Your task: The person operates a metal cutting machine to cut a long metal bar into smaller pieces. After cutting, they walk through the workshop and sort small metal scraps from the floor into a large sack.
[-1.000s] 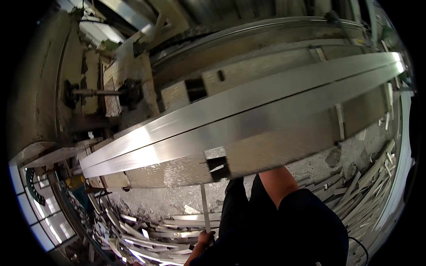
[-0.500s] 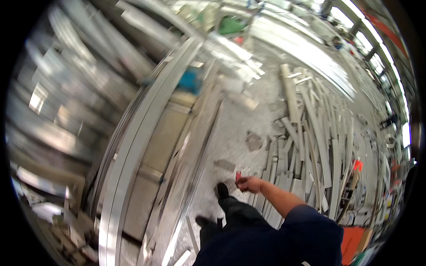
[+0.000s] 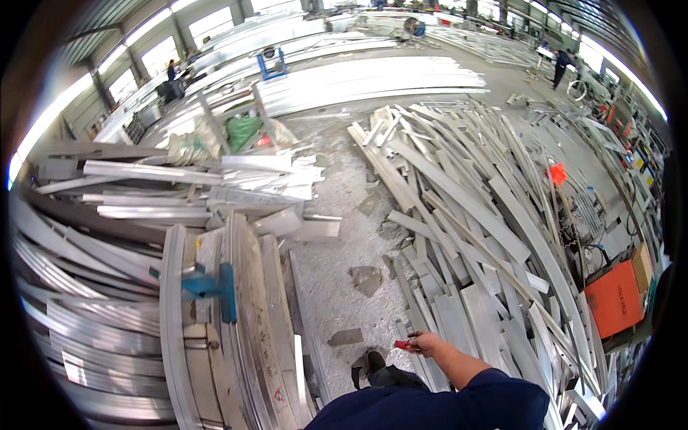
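Low in the head view, my right hand (image 3: 424, 343) is closed around a small red object (image 3: 405, 345), whose kind I cannot make out. It hangs in the air beside a big pile of loose metal profiles (image 3: 466, 208) on my right. One of my feet, in a dark shoe (image 3: 375, 360), stands on the grey floor below it. My left hand is out of view. To my left a stack of long, boxed-up profiles (image 3: 247, 322) lies at knee height or so, with a teal metal bracket (image 3: 227, 292) across it.
More silver profiles (image 3: 100, 337) fill the left side. Ahead lie short offcuts (image 3: 272, 172) and a green sack (image 3: 244, 133). Bright long bars (image 3: 358, 82) stretch across the back. An orange box (image 3: 613, 299) stands at right. A distant person (image 3: 561, 68) is at far right.
My view has swung leftward and levelled, so the far hall now shows. My right hand keeps its hold on the red object, now seen lower in the picture.
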A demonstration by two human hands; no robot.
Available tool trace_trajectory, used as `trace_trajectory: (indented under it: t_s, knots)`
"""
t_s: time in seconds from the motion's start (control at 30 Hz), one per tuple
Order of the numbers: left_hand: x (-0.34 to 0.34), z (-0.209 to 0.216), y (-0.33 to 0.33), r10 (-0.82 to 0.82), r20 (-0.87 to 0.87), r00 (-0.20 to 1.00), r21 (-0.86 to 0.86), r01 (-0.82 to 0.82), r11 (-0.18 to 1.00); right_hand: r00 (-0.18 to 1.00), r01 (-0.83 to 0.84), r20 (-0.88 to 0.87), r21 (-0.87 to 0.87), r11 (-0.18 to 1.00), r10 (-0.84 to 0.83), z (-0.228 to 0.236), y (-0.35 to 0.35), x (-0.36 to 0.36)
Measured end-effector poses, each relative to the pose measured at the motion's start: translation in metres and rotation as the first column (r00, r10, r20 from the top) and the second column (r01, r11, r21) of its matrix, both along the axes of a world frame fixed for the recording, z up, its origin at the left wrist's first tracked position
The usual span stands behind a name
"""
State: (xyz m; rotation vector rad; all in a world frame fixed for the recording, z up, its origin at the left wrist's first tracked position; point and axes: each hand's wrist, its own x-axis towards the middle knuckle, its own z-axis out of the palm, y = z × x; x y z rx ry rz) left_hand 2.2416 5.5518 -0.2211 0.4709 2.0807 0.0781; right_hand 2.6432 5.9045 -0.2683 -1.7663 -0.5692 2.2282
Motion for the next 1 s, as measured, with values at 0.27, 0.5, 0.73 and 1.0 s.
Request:
trace_trajectory:
  t_s: [0.27,0.5,0.73,1.0]
  knots:
    - [-0.081,-0.011,0.141,-0.69,-0.207,0.694,0.254,0.719,0.647,0.854,0.14,-0.507,0.01,0.99,-0.115,0.086,0.05,-0.02]
    - [-0.062,0.087,0.413,0.164,0.778,0.606,-0.003,-0.258,0.966,0.617,0.103,-0.787,0.095,0.99,0.011,0.151,0.139,-0.108]
    - [-0.097,0.071,0.585,0.036,0.917,0.397,-0.011,-0.064,0.998,0.411,-0.179,-0.783,0.434,0.883,0.468,0.218,0.265,-0.223]
    - [-0.147,0.091,0.688,0.067,0.992,0.102,-0.063,-0.043,0.997,0.445,-0.313,-0.644,0.539,0.782,0.622,0.276,0.398,-0.291]
